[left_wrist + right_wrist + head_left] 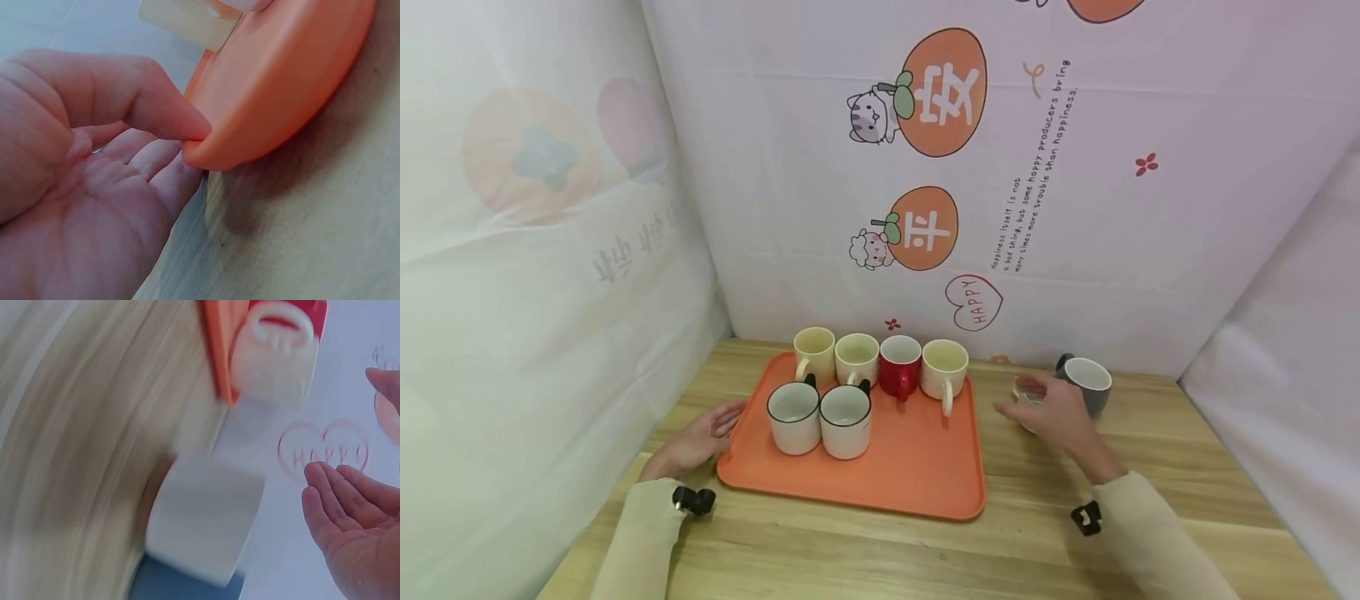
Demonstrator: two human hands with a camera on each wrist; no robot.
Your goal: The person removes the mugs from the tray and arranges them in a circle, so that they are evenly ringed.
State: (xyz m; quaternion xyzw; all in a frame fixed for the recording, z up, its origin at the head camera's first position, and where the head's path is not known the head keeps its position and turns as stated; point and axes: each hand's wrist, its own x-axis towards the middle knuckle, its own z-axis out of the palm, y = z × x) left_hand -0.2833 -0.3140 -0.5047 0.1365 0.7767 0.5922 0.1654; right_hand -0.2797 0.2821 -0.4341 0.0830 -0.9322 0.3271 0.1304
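Orange tray (917, 467): flat on the wooden table (820, 558); long axis running left to right, right end slanting slightly nearer the person.
Left hand (703, 433): at the tray's left edge, pinching the rim with thumb above and fingers beneath.
White cup (206, 515): on the table, right of the tray; apparently upright, though blurred and partly covered, so handle direction impossible to tell.
Right hand (1056, 412): close by the white cup, fingers extended, thumb spread wide, holding nothing.
Grey mug (1093, 396): just beside the white cup, on its right; upright, handle pointing back and left.
Back row on tray: yellow mug (815, 354), pale green mug (857, 358), red mug (900, 367), cream mug (942, 371); handles toward the front.
Front pair: black-rimmed mugs (793, 425), upright, black handles pointing backward, close against the back row.
In the way: right hand, hiding much of the white cup from above.
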